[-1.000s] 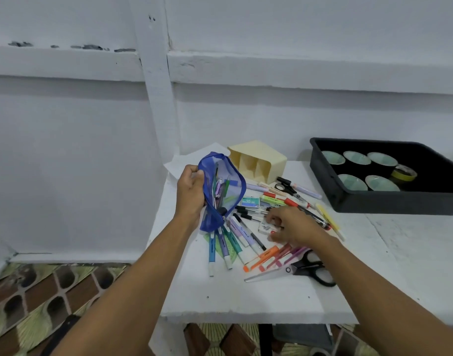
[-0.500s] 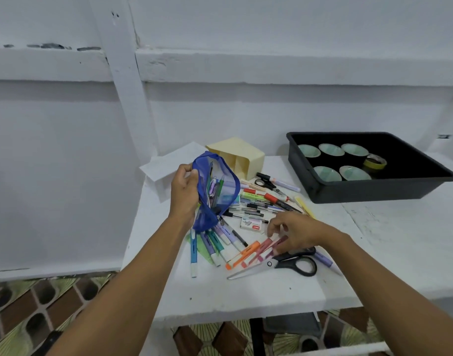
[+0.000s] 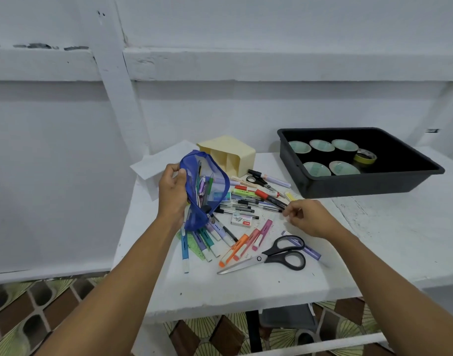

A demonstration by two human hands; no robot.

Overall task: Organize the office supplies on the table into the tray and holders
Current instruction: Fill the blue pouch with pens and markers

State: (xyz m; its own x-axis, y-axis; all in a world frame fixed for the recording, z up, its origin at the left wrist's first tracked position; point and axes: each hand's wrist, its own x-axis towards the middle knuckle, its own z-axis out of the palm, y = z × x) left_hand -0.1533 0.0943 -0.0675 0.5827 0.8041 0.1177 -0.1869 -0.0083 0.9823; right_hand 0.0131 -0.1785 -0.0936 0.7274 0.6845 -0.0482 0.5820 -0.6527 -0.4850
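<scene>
My left hand [image 3: 172,195] grips the rim of a blue mesh pouch [image 3: 207,186], held tilted above the table with its mouth open and several pens inside. Below it lies a pile of pens and highlighters [image 3: 242,201]. My right hand [image 3: 309,218] is curled at the pile's right edge, fingertips pinched on the end of a thin black pen [image 3: 248,211] that still lies on the table. A cream holder [image 3: 242,154] lies on its side behind the pile. The black tray [image 3: 369,182] stands at the right.
Black scissors [image 3: 282,254] lie in front of the pile, small scissors [image 3: 258,180] behind it, and a staples box [image 3: 241,220] in the middle. The tray holds several tape rolls [image 3: 319,145]. Paper [image 3: 163,160] lies at the back left. The white table [image 3: 246,291] ends at the wall.
My right hand has lifted off the highlighters near the scissors and moved right and back to the end of a black pen. The pouch stays in my left hand.
</scene>
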